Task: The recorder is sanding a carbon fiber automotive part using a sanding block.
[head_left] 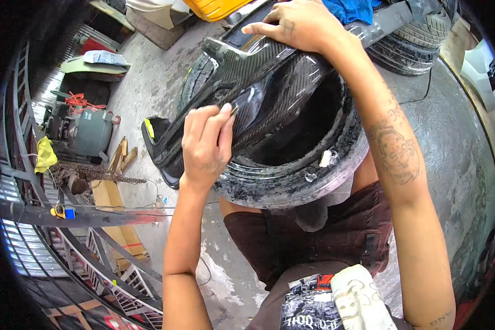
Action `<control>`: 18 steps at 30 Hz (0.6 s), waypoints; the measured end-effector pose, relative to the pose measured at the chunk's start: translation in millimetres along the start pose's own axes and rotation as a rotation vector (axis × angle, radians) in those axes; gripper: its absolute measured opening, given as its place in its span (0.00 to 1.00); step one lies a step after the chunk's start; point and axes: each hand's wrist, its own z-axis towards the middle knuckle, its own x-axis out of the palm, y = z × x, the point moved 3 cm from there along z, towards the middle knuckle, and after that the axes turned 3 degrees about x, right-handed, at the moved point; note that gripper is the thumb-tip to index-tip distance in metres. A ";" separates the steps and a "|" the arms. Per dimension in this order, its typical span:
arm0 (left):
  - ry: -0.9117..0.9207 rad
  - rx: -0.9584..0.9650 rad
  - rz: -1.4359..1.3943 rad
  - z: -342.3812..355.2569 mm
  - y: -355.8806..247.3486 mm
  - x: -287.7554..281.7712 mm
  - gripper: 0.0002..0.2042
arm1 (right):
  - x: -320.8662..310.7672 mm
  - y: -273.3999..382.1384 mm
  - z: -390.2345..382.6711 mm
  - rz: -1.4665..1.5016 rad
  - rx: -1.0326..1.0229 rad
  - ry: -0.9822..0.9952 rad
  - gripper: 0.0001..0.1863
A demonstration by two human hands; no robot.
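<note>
A glossy black carbon-fibre panel (291,91), long and curved, lies tilted across a worn, dusty tyre (269,184) in front of me. My left hand (203,143) is closed in a pinch over the panel's middle. Between its thumb and forefinger shows a thin yellowish edge of something small, too hidden to name. Just beside those fingertips is a smooth, shiny recess in the panel. My right hand (297,25) lies on the panel's far upper part, thumb stretched out and fingers apart, the fingertips partly cut off by the top of the picture.
Stacked tyres (412,41) stand at the far right, near a blue cloth (355,10). A yellow object (217,8) is at the top. Leftward are a grey-green machine tank (91,132), a chain (113,175), cardboard (107,198) and a metal beam (110,215). A patterned cloth (360,297) lies on my lap.
</note>
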 end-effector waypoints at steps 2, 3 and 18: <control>-0.007 0.004 0.009 3.3 -3.5 5.4 0.13 | 3.3 2.7 -1.7 0.043 -0.058 -0.070 0.37; -0.011 0.022 0.014 12.0 -7.8 9.8 0.13 | 3.3 4.3 -1.5 0.052 -0.050 -0.065 0.37; 0.013 -0.043 0.058 -2.1 -9.6 0.6 0.12 | -2.8 1.1 -8.8 0.037 -0.064 -0.087 0.33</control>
